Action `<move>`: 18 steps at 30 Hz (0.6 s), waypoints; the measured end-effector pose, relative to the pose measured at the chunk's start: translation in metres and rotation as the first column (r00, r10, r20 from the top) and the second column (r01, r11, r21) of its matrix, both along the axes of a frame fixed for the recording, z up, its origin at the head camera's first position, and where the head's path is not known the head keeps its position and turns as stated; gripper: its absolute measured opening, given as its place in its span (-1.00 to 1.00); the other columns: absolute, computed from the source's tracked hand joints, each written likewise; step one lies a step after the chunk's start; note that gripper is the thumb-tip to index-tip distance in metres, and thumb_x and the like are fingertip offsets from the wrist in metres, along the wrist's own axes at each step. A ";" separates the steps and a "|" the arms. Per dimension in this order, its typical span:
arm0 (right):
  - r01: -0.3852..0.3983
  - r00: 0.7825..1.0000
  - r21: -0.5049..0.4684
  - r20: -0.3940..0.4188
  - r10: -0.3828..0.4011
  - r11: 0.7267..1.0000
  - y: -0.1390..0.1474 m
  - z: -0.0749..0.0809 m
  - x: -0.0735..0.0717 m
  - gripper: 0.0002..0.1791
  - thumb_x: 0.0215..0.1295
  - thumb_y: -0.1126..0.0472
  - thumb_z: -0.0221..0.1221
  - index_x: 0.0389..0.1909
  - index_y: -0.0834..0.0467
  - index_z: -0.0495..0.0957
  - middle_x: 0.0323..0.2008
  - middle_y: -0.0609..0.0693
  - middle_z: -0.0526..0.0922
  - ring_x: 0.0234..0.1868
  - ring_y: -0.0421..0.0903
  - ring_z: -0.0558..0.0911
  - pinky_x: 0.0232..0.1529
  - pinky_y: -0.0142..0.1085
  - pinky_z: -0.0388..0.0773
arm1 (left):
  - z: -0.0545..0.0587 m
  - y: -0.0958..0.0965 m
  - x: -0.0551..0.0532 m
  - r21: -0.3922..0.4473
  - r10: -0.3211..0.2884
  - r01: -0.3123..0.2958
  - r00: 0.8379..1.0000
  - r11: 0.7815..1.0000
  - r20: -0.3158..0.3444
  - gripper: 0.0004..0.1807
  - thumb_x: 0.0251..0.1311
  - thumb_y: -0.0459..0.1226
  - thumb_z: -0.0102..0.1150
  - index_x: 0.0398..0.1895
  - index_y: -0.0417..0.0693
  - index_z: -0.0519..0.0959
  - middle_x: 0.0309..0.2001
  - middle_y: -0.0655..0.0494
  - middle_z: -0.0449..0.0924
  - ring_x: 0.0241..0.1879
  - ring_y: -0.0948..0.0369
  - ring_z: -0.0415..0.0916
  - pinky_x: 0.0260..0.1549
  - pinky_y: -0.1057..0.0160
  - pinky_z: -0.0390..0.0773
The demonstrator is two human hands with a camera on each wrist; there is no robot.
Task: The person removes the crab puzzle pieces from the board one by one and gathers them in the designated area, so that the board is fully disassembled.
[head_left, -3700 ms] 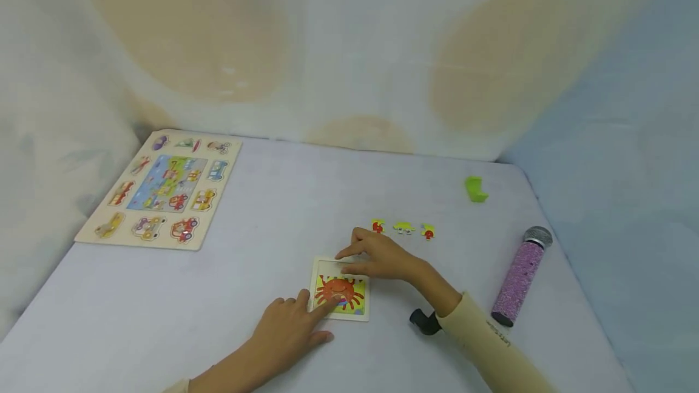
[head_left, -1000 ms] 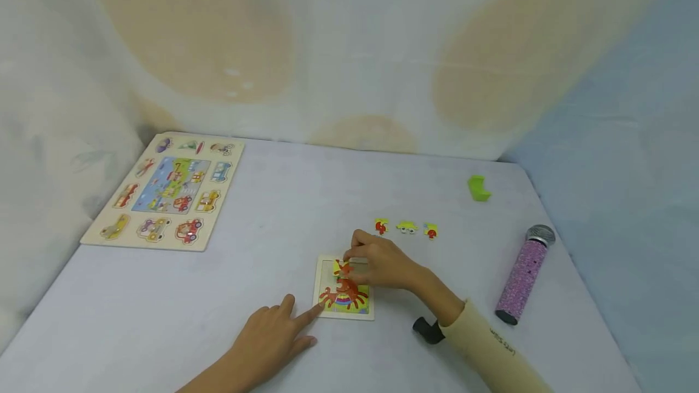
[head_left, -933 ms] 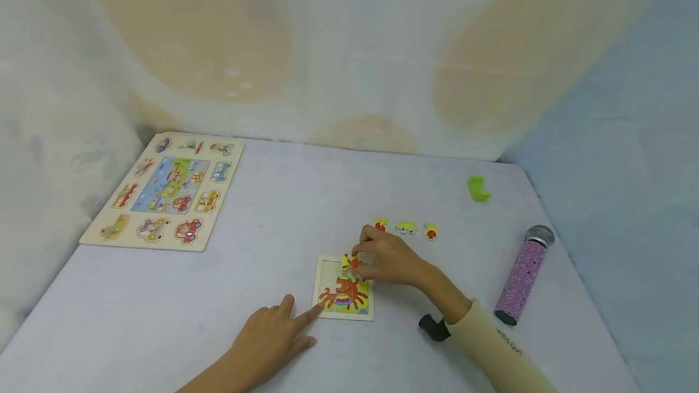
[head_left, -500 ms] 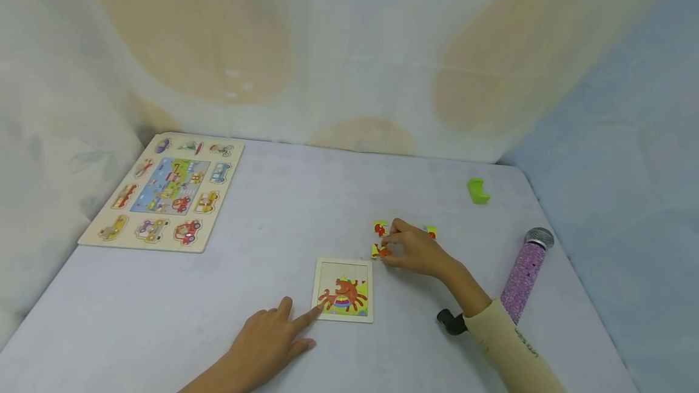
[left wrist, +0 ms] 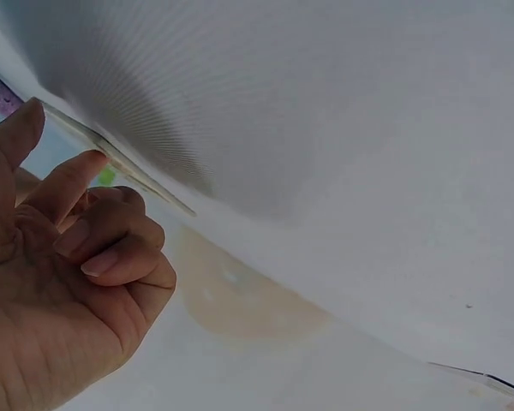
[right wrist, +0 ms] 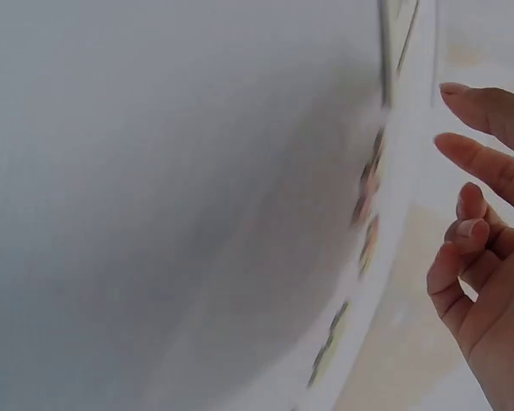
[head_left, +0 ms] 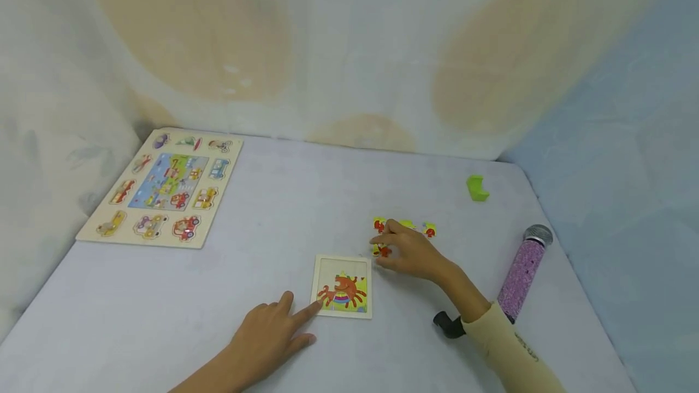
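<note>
A small square wooden jigsaw tray (head_left: pixel 369 288) lies at the front middle of the table, its lower part filled by a red crab picture (head_left: pixel 347 291) and its upper strip bare. The straight index finger of my left hand (head_left: pixel 269 331) touches the tray's lower left corner; the other fingers are loosely bent. To the tray's upper right, my right hand (head_left: pixel 416 251) hovers over a red-and-yellow jigsaw piece (head_left: pixel 381 251) on the table. In the right wrist view, the thumb and index finger of my right hand (right wrist: pixel 488 205) stand apart with nothing between them.
Behind the right hand lie a red piece (head_left: pixel 379 224), a partly covered yellow piece (head_left: pixel 407 223) and another red piece (head_left: pixel 430 230). A vehicle peg puzzle (head_left: pixel 164 190) is at left. On the right are a green block (head_left: pixel 477 188), a pink microphone (head_left: pixel 521 275) and a black bent object (head_left: pixel 449 325).
My right hand has taken a crab piece out of the tray, carried it right, set it on the table and loosened its pinch. My left index finger has shifted to the tray's lower left corner.
</note>
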State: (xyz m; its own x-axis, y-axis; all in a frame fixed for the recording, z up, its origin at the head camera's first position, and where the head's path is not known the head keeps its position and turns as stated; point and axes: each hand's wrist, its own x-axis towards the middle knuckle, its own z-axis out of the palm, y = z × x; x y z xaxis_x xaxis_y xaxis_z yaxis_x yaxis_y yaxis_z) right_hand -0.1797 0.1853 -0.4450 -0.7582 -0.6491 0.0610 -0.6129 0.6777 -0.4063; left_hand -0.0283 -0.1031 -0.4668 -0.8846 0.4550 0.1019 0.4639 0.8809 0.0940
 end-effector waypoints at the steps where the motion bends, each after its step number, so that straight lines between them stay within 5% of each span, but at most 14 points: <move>1: -0.017 1.000 -0.002 0.012 0.017 1.000 -0.005 0.002 0.003 -0.60 0.13 0.10 0.43 0.00 0.11 0.71 -0.29 -0.02 0.46 -0.30 -0.11 0.48 -0.33 -0.42 0.39 | 0.000 0.001 -0.001 0.002 -0.004 0.004 1.000 1.000 -0.010 -0.45 0.14 0.19 0.27 0.23 0.40 0.56 -0.39 0.14 0.27 -0.64 0.31 0.13 -0.58 0.33 0.20; 7: -0.126 0.988 0.010 0.089 0.125 0.992 -0.034 0.004 0.016 -0.63 0.19 0.05 0.39 0.01 0.07 0.72 -0.26 -0.08 0.43 -0.28 -0.16 0.45 -0.30 -0.44 0.39 | 0.000 0.011 -0.010 0.010 -0.047 0.047 0.999 0.999 0.025 -0.45 0.17 0.20 0.22 0.26 0.47 0.51 -0.36 0.12 0.31 -0.63 0.28 0.18 -0.54 0.30 0.29; 18: -0.180 0.969 -0.032 0.168 0.182 0.983 -0.057 -0.007 0.023 -0.78 0.28 0.10 0.33 -0.14 0.11 0.73 -0.27 -0.09 0.42 -0.31 -0.25 0.41 -0.29 -0.46 0.41 | -0.001 0.027 -0.018 -0.018 -0.087 0.087 0.996 0.996 0.005 -0.47 0.17 0.20 0.22 0.23 0.41 0.55 -0.39 0.08 0.35 -0.66 0.24 0.21 -0.61 0.32 0.21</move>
